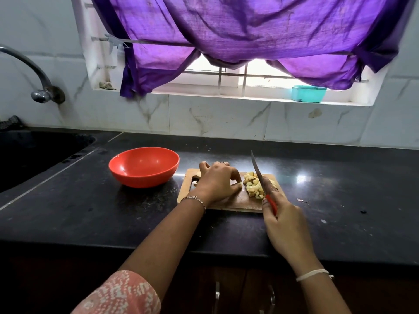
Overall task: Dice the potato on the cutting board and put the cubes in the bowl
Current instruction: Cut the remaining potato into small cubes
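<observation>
Down on the black counter (pixel 90 211), head view, the wooden cutting board (pixel 226 205) sits pretty much dead centre. The potato cubes (pixel 254 188) are heaped on its 3 o'clock end, pale yellow with bits of brown skin on some. They're all on the board, none in the bowl yet. The red bowl (pixel 140 177) stands upright at 9 o'clock of the board, just beside it.

The left hand (pixel 217 180) is on the middle of the board, fingers curled down, tips pinching a small pale potato piece (pixel 237 183) against the wood, right at the 9 o'clock edge of the heap. It has a ring (pixel 222 163) on one finger and a chain bracelet (pixel 195 198) on the wrist.

The right hand (pixel 285 225) is at 4 o'clock of the board, wrapped round the red handle of the knife (pixel 258 172). The blade is tilted up and points toward 11 o'clock across the heap. I can't tell if the edge touches the cubes. A white thread band (pixel 311 274) is on that wrist.

Further out, the sink (pixel 34 152) is at 9 o'clock and the tap (pixel 29 64) at 10. A purple curtain (pixel 249 30) hangs at 12, and a teal box (pixel 308 94) sits on the sill at 1 o'clock.
</observation>
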Tool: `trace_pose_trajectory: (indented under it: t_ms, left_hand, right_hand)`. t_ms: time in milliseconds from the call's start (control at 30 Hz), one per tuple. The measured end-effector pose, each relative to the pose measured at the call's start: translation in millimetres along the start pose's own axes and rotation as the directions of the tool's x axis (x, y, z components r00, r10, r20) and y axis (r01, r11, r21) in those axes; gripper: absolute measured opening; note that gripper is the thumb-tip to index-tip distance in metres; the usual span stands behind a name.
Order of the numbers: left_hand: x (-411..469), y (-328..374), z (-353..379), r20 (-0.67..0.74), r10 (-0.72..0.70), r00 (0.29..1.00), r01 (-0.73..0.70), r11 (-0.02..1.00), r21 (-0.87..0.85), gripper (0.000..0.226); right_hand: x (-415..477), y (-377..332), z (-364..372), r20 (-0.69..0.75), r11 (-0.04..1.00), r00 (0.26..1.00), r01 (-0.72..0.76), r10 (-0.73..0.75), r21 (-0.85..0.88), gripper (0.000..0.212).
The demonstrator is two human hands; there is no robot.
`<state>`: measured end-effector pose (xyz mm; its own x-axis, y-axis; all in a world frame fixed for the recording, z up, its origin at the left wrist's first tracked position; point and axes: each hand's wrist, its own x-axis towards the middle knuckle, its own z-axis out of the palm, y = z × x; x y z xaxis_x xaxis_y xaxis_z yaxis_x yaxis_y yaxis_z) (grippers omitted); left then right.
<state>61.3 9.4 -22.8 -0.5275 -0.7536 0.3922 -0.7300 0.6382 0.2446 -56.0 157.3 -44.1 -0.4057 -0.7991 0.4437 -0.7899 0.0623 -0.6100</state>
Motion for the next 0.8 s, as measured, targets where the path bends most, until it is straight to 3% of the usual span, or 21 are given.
trace_pose_trajectory:
  t_ms: [200,333,633,800]
  left_hand:
    - [-2,4,2,-0.001,0.009,1.000,-0.009,0.999,-0.037,0.025]
    - [-2,-2,-5,0.043,-0.076,0.996,0.073,0.995,0.069,0.037]
    - [-5,-5,-16,0.030,-0.120,0.992,0.118,0.990,0.071,0.016]
    - [-11,-8,-19,0.048,-0.111,0.993,0.107,0.991,0.086,0.014]
  right_hand:
    - [-1,0,0,-0.008,1.000,1.000,0.028,-0.028,0.008,0.055]
    - [-1,0,-1,0.003,1.000,1.000,0.016,-0.016,0.021,0.052]
    - [-2,-2,-1,0.003,1.000,1.000,0.014,-0.014,0.024,0.052]
    - [-1,-3,-2,0.108,0.994,0.993,0.056,-0.045,-0.097,0.052]
